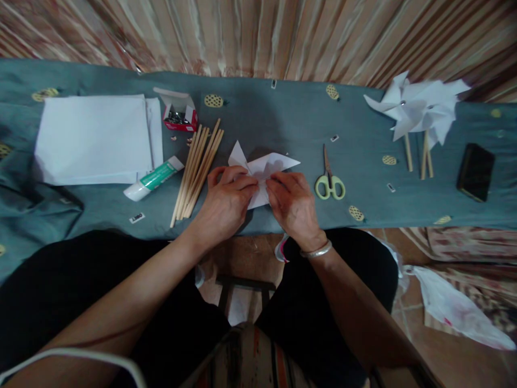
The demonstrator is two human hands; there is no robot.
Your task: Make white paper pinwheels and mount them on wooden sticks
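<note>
A white paper pinwheel (272,163) lies on the cloth in front of me, its corners folded toward the middle. My left hand (228,196) is closed on its left side, fingertips near the centre. From the right, my right hand (293,202) pinches the same paper, a silver bangle on its wrist. Both hands' fingertips nearly meet and hide the pinwheel's centre. Left of my left hand lies a bundle of wooden sticks (197,172). Scissors with green handles (330,186) rest to the right of my right hand, blades pointing away.
A stack of white paper (92,140) lies at left, with a glue tube (153,179) by its corner. Behind the sticks stands an open red box of metal pins (180,117). Finished pinwheels (420,108) on sticks and a black phone (476,171) lie at right.
</note>
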